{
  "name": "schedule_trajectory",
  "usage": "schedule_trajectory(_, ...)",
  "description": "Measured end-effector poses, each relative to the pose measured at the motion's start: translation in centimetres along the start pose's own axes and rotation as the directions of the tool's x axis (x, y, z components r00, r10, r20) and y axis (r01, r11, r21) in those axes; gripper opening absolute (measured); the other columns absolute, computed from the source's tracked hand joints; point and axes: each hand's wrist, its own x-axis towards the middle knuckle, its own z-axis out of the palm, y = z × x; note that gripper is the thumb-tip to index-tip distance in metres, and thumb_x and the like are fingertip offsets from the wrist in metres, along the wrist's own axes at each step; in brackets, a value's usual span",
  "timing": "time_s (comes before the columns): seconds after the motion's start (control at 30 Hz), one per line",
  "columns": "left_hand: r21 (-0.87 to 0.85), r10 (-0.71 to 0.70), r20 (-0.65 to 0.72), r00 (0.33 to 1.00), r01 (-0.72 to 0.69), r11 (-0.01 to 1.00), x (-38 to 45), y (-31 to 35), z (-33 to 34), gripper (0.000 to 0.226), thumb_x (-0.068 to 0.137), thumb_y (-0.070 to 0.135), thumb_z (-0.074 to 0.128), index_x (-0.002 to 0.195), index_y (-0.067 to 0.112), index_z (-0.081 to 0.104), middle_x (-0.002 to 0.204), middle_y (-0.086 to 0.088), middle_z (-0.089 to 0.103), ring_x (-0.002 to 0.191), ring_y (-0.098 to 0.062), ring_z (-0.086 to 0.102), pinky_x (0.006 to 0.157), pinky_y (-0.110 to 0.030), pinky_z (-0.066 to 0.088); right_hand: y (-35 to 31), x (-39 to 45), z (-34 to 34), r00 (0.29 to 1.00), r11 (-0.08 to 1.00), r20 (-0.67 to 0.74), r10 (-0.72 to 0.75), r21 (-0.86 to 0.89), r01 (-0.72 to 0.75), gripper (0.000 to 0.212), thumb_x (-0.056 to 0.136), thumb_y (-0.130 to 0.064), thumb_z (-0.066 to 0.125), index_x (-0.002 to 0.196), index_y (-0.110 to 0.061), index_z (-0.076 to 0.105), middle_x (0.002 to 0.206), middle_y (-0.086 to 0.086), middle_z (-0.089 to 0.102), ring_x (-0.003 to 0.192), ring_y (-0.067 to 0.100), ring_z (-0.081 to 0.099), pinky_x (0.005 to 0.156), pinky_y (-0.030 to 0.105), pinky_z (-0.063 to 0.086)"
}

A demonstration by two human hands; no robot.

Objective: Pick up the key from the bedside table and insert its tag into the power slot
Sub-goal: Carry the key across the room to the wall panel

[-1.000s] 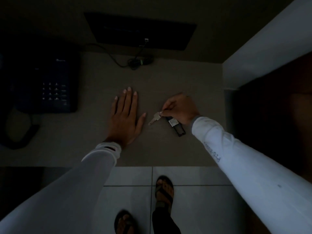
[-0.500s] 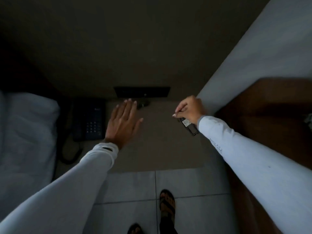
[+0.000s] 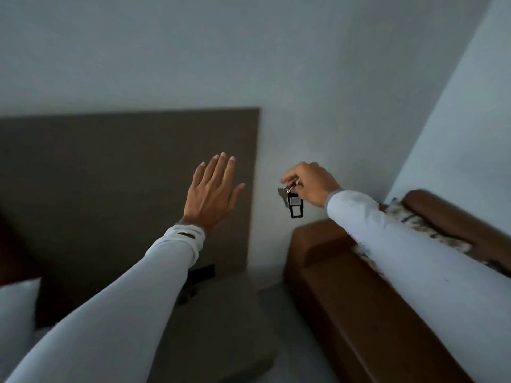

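My right hand [image 3: 312, 183] is raised in the air in front of the pale wall, pinching the ring of a small silver key [image 3: 282, 195]. A black rectangular tag [image 3: 295, 206] with a pale label hangs from the same ring below my fingers. My left hand [image 3: 211, 193] is held up flat, fingers together and straight, holding nothing, in front of the brown headboard [image 3: 124, 175]. The bedside table [image 3: 221, 322] lies low in the view, partly behind my left sleeve. No power slot shows in this view.
A brown wooden sofa arm [image 3: 345, 286] with a patterned cushion [image 3: 420, 225] stands at the right, under my right forearm. A white pillow [image 3: 16, 308] is at the lower left. A dark panel [image 3: 203, 272] sits on the headboard just above the table.
My right hand has lifted the key and tag off the bedside table and up in front of the wall. My left hand has risen off the table. The view has tilted up.
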Motion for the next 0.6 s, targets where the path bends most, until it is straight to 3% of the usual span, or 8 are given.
schedule_trajectory(0.13,-0.057,0.18,-0.12,0.976,-0.188,0.98,5.2,10.6,-2.8,0.062,0.107,0.037,0.059,0.155,0.0,0.046,0.16,-0.027,0.048,0.148,-0.042,0.047,0.122,-0.061,0.041,4.9,-6.3,-10.2,0.99,0.987,-0.111,0.082,-0.126,-0.096,0.038,0.086,-0.003,0.058,0.113,-0.025,0.072,0.124,0.008,0.071,0.115,0.033,0.065,0.1,0.043,0.052)
schedule_trajectory(0.3,-0.152,0.312,-0.197,0.929,-0.343,0.927,8.7,26.7,-5.9,0.067,0.109,0.047,0.035,0.161,0.006,0.036,0.168,-0.023,0.036,0.156,-0.039,0.036,0.127,-0.058,0.034,13.1,-16.8,-21.2,0.94,0.945,-0.234,0.249,-0.154,-0.289,0.04,0.084,0.0,0.053,0.108,-0.028,0.071,0.118,0.006,0.07,0.106,0.033,0.066,0.094,0.042,0.054)
schedule_trajectory(0.4,-0.176,0.388,-0.283,0.877,-0.445,0.878,9.6,37.6,-7.9,0.067,0.109,0.048,0.036,0.161,0.006,0.036,0.168,-0.022,0.036,0.155,-0.038,0.037,0.125,-0.058,0.037,18.6,-24.6,-27.4,0.901,0.914,-0.284,0.328,-0.147,-0.378,0.028,0.085,-0.004,0.059,0.1,-0.026,0.07,0.113,0.006,0.071,0.1,0.033,0.066,0.092,0.045,0.055)
schedule_trajectory(0.6,-0.239,0.474,-0.401,0.784,-0.589,0.772,8.5,60.7,-11.8,0.068,0.11,0.049,0.035,0.164,0.008,0.031,0.171,-0.021,0.031,0.158,-0.035,0.032,0.126,-0.058,0.035,29.6,-41.9,-38.9,0.791,0.812,-0.41,0.454,-0.175,-0.557,0.028,0.089,-0.003,0.053,0.102,-0.025,0.064,0.11,0.011,0.067,0.096,0.037,0.064,0.09,0.047,0.056)
